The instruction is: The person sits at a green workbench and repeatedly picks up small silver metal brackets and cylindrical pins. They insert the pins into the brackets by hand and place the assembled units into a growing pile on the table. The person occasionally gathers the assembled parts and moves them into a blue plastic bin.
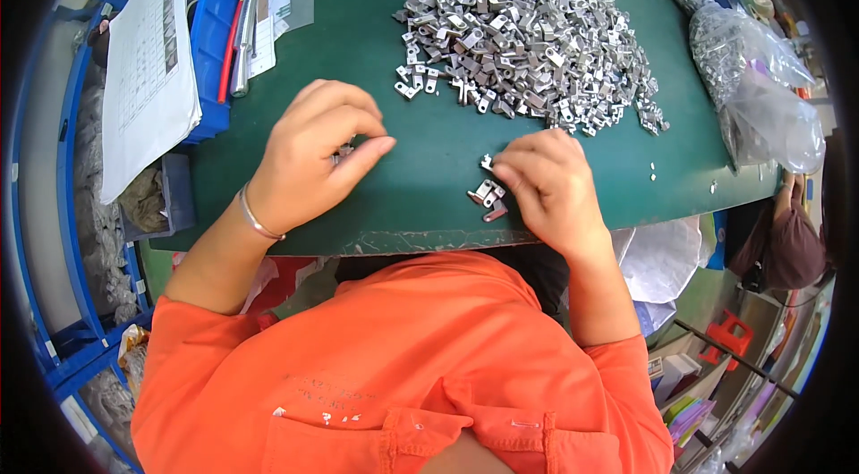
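My left hand (pixel 318 148) is curled above the green table, with thumb and index fingertips a little apart. Small metal brackets (pixel 343 152) show partly inside its curl; the fingers hide the rest. To the right, my right hand (pixel 550 188) has thumb and fingers closed at a small silver bracket (pixel 487 162), which pokes out at the fingertips. Just below it, a few loose brackets (pixel 489 195) lie on the table beside the right thumb. Beyond both hands rises a large heap of silver brackets (pixel 528 27), each bent with a hole.
A blue bin (pixel 211 45) with printed sheets (pixel 152 71) stands at the left, a red pen (pixel 230 49) beside it. Clear bags of metal parts (pixel 716 54) line the right edge. Another person's arm (pixel 787 197) shows at far right. The table's front edge (pixel 403 242) is worn.
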`<action>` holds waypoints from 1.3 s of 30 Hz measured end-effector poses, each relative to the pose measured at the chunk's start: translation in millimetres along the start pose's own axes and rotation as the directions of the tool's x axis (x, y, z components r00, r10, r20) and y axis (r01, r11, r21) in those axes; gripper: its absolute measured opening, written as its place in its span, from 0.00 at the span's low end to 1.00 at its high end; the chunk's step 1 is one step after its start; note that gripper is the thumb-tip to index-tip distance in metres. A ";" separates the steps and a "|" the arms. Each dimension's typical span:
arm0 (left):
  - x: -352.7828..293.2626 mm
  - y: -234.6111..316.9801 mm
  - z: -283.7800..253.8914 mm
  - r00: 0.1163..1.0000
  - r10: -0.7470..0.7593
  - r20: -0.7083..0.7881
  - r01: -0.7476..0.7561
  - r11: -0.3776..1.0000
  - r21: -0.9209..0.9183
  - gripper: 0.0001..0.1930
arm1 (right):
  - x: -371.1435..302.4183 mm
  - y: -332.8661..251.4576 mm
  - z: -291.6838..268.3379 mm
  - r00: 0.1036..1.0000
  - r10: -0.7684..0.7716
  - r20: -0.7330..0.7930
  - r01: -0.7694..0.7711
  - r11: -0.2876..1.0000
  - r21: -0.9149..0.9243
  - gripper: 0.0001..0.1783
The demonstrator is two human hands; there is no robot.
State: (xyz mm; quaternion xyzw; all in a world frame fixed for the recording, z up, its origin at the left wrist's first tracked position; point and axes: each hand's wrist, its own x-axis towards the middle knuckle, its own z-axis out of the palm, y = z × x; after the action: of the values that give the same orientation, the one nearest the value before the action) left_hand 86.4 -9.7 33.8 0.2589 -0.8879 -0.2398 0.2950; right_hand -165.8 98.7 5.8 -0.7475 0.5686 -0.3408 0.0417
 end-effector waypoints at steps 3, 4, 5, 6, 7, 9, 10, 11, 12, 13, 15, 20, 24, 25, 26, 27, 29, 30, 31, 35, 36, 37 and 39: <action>19.4 7.5 15.6 0.994 0.100 0.043 -0.097 0.993 -0.071 0.06 | 10.8 9.5 12.9 0.981 0.104 -0.164 -0.135 0.972 -0.190 0.05; 24.0 8.8 21.8 0.991 0.120 0.064 -0.114 0.989 -0.093 0.05 | 15.1 13.2 16.0 0.987 0.077 -0.144 -0.113 0.958 -0.263 0.05; 27.9 12.8 26.5 0.991 0.105 0.082 -0.094 0.988 -0.125 0.06 | 16.4 13.3 18.3 0.988 0.055 -0.142 -0.094 0.954 -0.285 0.05; 29.9 12.7 32.1 0.987 0.142 0.074 -0.131 0.983 -0.131 0.05 | 18.2 13.4 18.6 0.989 0.033 -0.141 -0.076 0.949 -0.307 0.06; 28.6 13.9 37.1 0.995 0.064 0.077 -0.048 0.981 -0.187 0.06 | 17.3 12.6 17.8 0.993 0.042 -0.106 -0.073 0.950 -0.303 0.07; 26.0 20.4 44.0 0.986 -0.119 0.116 0.152 0.923 -0.354 0.09 | 15.5 8.9 15.4 0.982 -0.016 -0.188 -0.027 0.974 -0.224 0.08; 23.0 24.5 47.0 0.961 -0.225 0.158 0.273 0.848 -0.454 0.10 | 13.2 5.9 15.1 0.974 -0.043 -0.224 0.002 0.984 -0.179 0.08; 21.3 26.5 49.5 0.923 -0.322 0.211 0.385 0.747 -0.542 0.12 | 10.1 2.7 14.1 0.972 -0.056 -0.229 0.040 0.996 -0.074 0.09; 21.3 26.0 51.7 0.903 -0.332 0.274 0.430 0.671 -0.603 0.13 | 7.7 -2.3 12.9 0.974 -0.041 -0.224 0.049 0.998 0.027 0.11; 21.1 24.6 53.6 0.879 -0.336 0.339 0.477 0.587 -0.654 0.14 | 6.8 -6.6 12.9 0.967 -0.078 -0.242 0.095 0.994 0.058 0.12; 17.6 22.9 55.7 0.869 -0.308 0.387 0.494 0.489 -0.719 0.13 | 6.0 -15.6 11.9 0.955 -0.107 -0.277 0.144 0.982 0.119 0.15; 13.2 19.8 58.2 0.927 -0.230 0.296 0.375 0.554 -0.743 0.13 | -1.5 -22.1 14.6 0.955 0.059 -0.291 0.039 0.947 0.320 0.15; 15.1 18.2 55.1 0.990 0.034 0.137 0.036 0.876 -0.481 0.10 | -3.5 -10.2 14.6 0.951 -0.191 -0.244 0.234 0.959 0.161 0.18; 14.0 15.8 59.3 0.990 0.121 0.068 -0.081 0.904 -0.420 0.09 | -3.4 -9.0 12.4 0.971 -0.193 -0.141 0.217 0.958 0.187 0.19; 9.3 16.1 61.7 0.989 0.113 0.099 -0.070 0.931 -0.359 0.08 | -3.8 -7.3 9.1 0.980 -0.195 -0.035 0.198 0.957 0.210 0.20; 7.8 13.7 62.5 0.978 0.154 0.140 -0.108 0.951 -0.290 0.08 | -2.6 -5.0 5.7 0.985 -0.170 0.007 0.163 0.957 0.241 0.16; 5.3 16.0 62.0 0.961 0.188 0.202 -0.141 0.964 -0.224 0.07 | 4.6 -1.9 5.7 0.997 -0.063 -0.046 0.067 0.992 0.110 0.13; 4.8 16.7 62.2 0.964 0.185 0.193 -0.133 0.957 -0.257 0.07 | 9.6 0.5 6.2 0.997 -0.011 -0.078 0.015 0.999 0.046 0.11; 4.7 17.9 64.6 0.964 0.188 0.188 -0.126 0.946 -0.299 0.07 | 15.3 2.1 11.8 0.993 0.029 -0.111 -0.032 0.999 -0.023 0.07; 6.8 15.6 63.3 0.979 0.129 0.160 -0.062 0.927 -0.370 0.06 | 32.9 -0.9 25.4 0.991 0.098 -0.089 -0.116 0.967 -0.229 0.06; 9.0 14.4 61.3 0.983 0.102 0.156 -0.035 0.923 -0.384 0.06 | 31.7 -0.2 24.8 0.981 0.154 -0.122 -0.173 0.971 -0.168 0.05; 10.3 10.9 59.4 0.986 0.075 0.151 -0.016 0.933 -0.361 0.08 | 29.3 -0.2 25.3 0.968 0.205 -0.146 -0.221 0.970 -0.104 0.04; 11.9 16.3 58.4 0.985 -0.125 0.117 0.166 0.873 -0.459 0.10 | 25.3 -1.4 18.0 0.926 0.364 -0.101 -0.350 0.927 0.133 0.01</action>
State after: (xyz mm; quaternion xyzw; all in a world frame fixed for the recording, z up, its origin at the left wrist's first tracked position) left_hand 35.2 11.3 6.5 0.2361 -0.7937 -0.4784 0.2922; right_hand -151.6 71.1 4.4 -0.6052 0.6767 -0.4046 0.1099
